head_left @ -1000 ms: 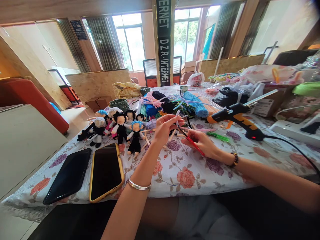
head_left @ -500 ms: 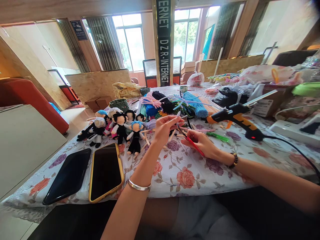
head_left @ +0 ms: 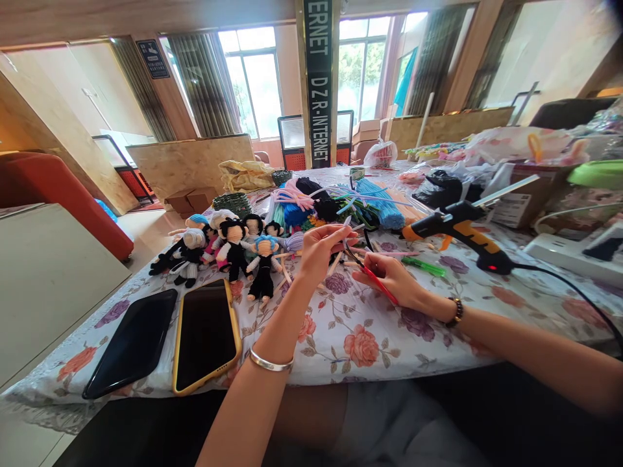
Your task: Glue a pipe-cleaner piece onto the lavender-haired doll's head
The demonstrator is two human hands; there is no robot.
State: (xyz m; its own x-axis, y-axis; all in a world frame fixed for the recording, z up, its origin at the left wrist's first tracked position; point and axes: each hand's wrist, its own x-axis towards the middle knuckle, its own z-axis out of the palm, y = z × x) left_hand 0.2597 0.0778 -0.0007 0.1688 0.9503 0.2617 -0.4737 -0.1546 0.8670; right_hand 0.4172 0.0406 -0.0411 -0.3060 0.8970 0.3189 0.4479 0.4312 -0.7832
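Observation:
My left hand (head_left: 318,250) is raised over the floral tablecloth (head_left: 355,331), pinching a thin pale pipe cleaner (head_left: 347,224) between thumb and fingertips. My right hand (head_left: 394,279) rests just right of it on the cloth, gripping red-handled scissors (head_left: 372,275) whose blades point up toward the left fingertips. A silver bangle circles my left wrist and a dark bead bracelet my right.
Several small yarn dolls (head_left: 233,250) lie left of my hands. Two phones (head_left: 207,334) sit near the front edge. A pile of coloured pipe cleaners (head_left: 335,201) lies behind. A black and orange glue gun (head_left: 457,227) stands at right, its cord trailing right, with bags and boxes beyond.

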